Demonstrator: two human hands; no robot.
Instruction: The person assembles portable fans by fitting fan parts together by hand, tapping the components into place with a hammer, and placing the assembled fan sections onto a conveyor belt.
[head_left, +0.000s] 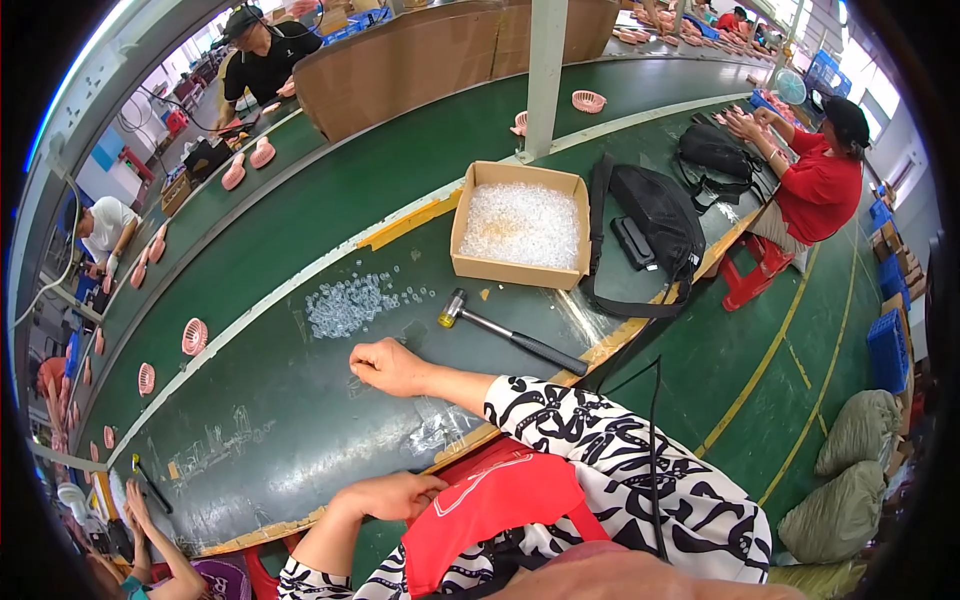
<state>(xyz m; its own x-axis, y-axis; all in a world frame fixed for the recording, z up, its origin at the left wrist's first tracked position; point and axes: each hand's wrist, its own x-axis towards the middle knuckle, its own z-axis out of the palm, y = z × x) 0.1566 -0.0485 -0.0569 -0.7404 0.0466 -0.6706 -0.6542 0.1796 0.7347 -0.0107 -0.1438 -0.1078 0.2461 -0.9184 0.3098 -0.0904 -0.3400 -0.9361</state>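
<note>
My right hand (388, 367) rests on the dark worktop with its fingers curled closed. Whatever it may hold is hidden. Just beyond it lies a loose heap of small clear plastic pieces (345, 305). A hammer (510, 335) with a black handle and a yellow-tipped head lies to the right of these pieces. My left hand (393, 495) lies by the near table edge against my red apron (490, 515), its fingers loosely bent and nothing seen in them. Behind the hammer stands an open cardboard box (462, 225) full of similar clear pieces (525, 225).
A black bag (655, 215) lies right of the box. A green conveyor (400, 150) runs behind the worktop, with pink basket-shaped parts (195, 336) along its edge. A white post (545, 80) stands beyond the box. Co-workers sit at right (825, 180) and lower left (150, 540).
</note>
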